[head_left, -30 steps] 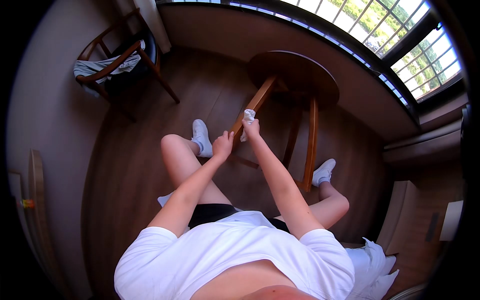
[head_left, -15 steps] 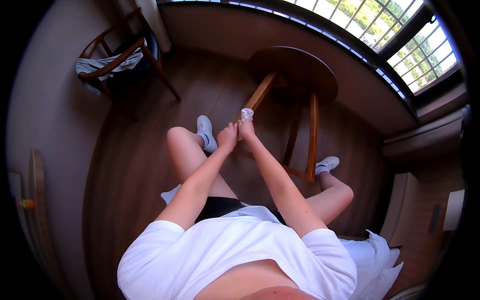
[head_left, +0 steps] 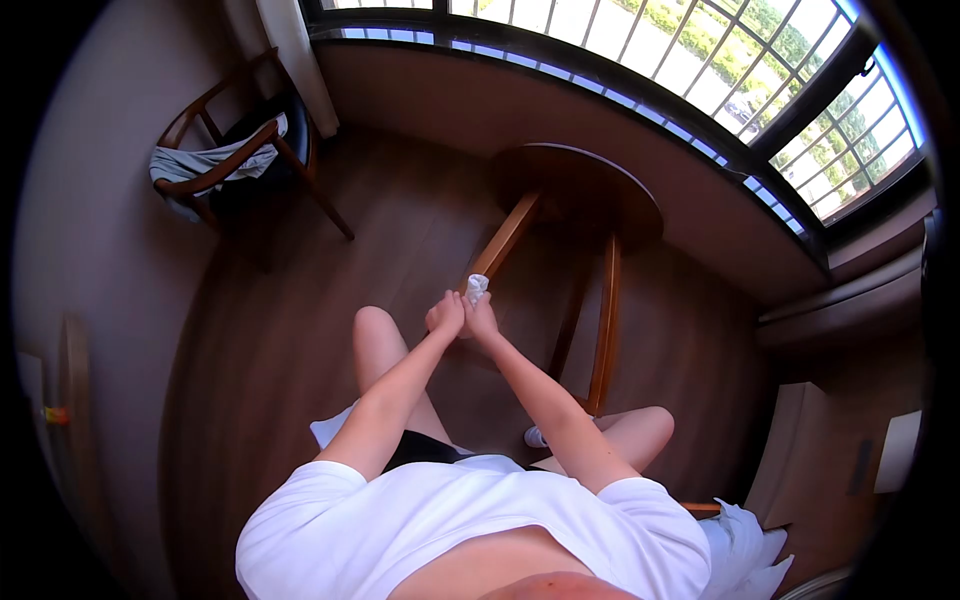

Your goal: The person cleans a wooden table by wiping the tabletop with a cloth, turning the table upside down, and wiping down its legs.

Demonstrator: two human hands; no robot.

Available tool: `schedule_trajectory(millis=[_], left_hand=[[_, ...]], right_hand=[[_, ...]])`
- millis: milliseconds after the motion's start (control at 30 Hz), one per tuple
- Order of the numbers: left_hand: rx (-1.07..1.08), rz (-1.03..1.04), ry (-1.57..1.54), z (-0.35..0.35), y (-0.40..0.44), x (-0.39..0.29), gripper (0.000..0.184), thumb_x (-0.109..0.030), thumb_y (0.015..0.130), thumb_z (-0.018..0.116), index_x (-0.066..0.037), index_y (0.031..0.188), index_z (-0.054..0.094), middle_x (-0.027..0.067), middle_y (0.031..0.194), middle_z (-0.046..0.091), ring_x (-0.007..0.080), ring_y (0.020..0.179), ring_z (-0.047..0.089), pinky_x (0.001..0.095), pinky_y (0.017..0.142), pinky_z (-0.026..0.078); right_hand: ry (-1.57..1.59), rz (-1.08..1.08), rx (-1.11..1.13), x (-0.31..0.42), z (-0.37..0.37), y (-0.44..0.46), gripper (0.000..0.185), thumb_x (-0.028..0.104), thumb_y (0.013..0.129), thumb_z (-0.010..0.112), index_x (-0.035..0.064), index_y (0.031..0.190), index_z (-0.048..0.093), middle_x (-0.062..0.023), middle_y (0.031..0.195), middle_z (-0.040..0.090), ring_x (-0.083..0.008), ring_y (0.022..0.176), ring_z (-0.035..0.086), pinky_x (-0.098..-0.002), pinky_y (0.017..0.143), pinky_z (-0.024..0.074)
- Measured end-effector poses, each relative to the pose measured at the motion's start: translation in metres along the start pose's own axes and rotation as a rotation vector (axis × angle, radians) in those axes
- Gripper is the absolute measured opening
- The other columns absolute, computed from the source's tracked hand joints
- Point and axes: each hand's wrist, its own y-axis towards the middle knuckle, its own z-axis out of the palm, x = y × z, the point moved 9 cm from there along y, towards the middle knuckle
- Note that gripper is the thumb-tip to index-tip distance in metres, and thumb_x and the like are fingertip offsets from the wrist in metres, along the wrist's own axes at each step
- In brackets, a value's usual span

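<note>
A round wooden table stands in front of me, tilted in this view, with its underside toward me. One of its wooden legs runs down to my hands. My left hand is closed at the lower part of this leg, its fingers curled. Right beside it, my right hand presses a crumpled white cloth or tissue against the leg. The two hands touch or nearly touch. Both sets of fingertips are partly hidden, as is the leg's lower end.
At the left a wooden armchair has a grey cloth draped over it. Behind the table runs a low wall under a barred window. White fabric lies at the lower right. My knees are on either side of my arms.
The table and both hands sit lower in the view, and the window shows more. My legs have drawn in closer. Both hands keep their hold at the leg.
</note>
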Motion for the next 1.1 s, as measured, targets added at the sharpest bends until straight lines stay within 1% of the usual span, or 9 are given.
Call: schedule_trajectory(millis=[233,300,433,533,633,733,767,833,1100], left_hand=[[-0.065,0.033,-0.108,0.000,0.014,-0.032,0.027,-0.026,0.088,0.039,-0.006,0.099,0.053,0.0176,0.095,0.062,0.0351,0.090,0.059,0.0456,0.079,0.045],[-0.118,0.257,0.201,-0.016,0.009,-0.071,0.021,-0.022,0.084,0.047,-0.008,0.096,0.058,0.0162,0.092,0.062,0.0336,0.087,0.059,0.0448,0.077,0.045],[0.020,0.427,0.051,-0.032,0.004,-0.133,0.022,-0.021,0.081,0.049,-0.005,0.090,0.061,0.0153,0.092,0.060,0.0339,0.087,0.058,0.0458,0.078,0.046],[0.251,0.326,-0.158,-0.031,0.012,-0.149,0.027,-0.025,0.082,0.050,-0.004,0.095,0.061,0.0169,0.100,0.060,0.0340,0.093,0.058,0.0410,0.080,0.046],[0.425,0.318,-0.367,-0.011,0.013,-0.157,0.034,-0.030,0.085,0.052,-0.004,0.105,0.058,0.0154,0.107,0.060,0.0295,0.098,0.058,0.0362,0.082,0.046],[0.482,0.263,-0.720,-0.014,0.010,-0.172,0.032,-0.027,0.092,0.044,-0.009,0.118,0.046,0.0053,0.101,0.058,0.0168,0.081,0.057,0.0298,0.070,0.047],[0.494,0.255,-0.711,-0.030,0.001,-0.180,0.032,-0.027,0.092,0.044,-0.009,0.118,0.046,0.0053,0.101,0.058,0.0168,0.081,0.057,0.0298,0.070,0.047],[0.660,-0.090,-0.650,-0.091,-0.043,-0.206,0.032,-0.032,0.093,0.041,-0.012,0.117,0.046,0.0033,0.094,0.057,0.0118,0.075,0.054,0.0296,0.063,0.045],[0.851,-0.139,-1.037,-0.172,-0.075,-0.253,0.025,-0.031,0.093,0.039,-0.012,0.104,0.052,0.0004,0.086,0.057,0.0129,0.071,0.055,0.0313,0.062,0.045]], right_hand=[[0.026,0.039,0.025,0.013,-0.044,0.005,0.040,0.033,0.084,0.054,-0.0014,0.099,0.040,-0.0272,0.092,0.058,-0.0426,0.086,0.057,-0.0465,0.073,0.0448],[0.039,0.079,-0.003,0.020,-0.064,0.006,0.038,0.032,0.085,0.054,-0.0006,0.099,0.042,-0.0258,0.091,0.059,-0.0423,0.086,0.057,-0.0456,0.073,0.0449],[0.345,0.052,-0.026,0.042,-0.107,0.013,0.025,0.026,0.086,0.054,0.0045,0.099,0.050,-0.0136,0.086,0.060,-0.0267,0.078,0.058,-0.0351,0.071,0.0458],[0.579,0.008,-0.012,0.073,-0.141,0.006,0.026,0.023,0.088,0.054,0.0051,0.105,0.051,-0.0044,0.088,0.058,-0.0135,0.078,0.055,-0.0288,0.069,0.0453],[0.690,0.092,0.026,0.092,-0.161,0.003,0.026,0.022,0.087,0.055,0.0048,0.106,0.051,-0.0039,0.090,0.057,-0.0129,0.081,0.055,-0.0273,0.072,0.0446],[0.765,0.087,0.022,0.131,-0.181,0.002,0.029,0.020,0.087,0.054,0.0053,0.111,0.048,-0.0051,0.098,0.055,-0.0131,0.087,0.053,-0.0275,0.076,0.0434],[0.790,0.085,0.028,0.147,-0.186,0.000,0.031,0.020,0.087,0.054,0.0054,0.113,0.046,-0.0055,0.101,0.054,-0.0131,0.089,0.052,-0.0276,0.077,0.0430],[0.655,0.004,-0.048,0.173,-0.201,-0.002,0.034,0.023,0.088,0.053,0.0055,0.116,0.043,-0.0065,0.102,0.053,-0.0139,0.090,0.052,-0.0285,0.077,0.0425],[0.648,0.038,-0.076,0.272,-0.232,-0.018,0.028,0.029,0.092,0.046,0.0042,0.105,0.046,-0.0056,0.092,0.053,-0.0119,0.081,0.052,-0.0272,0.072,0.0447]])
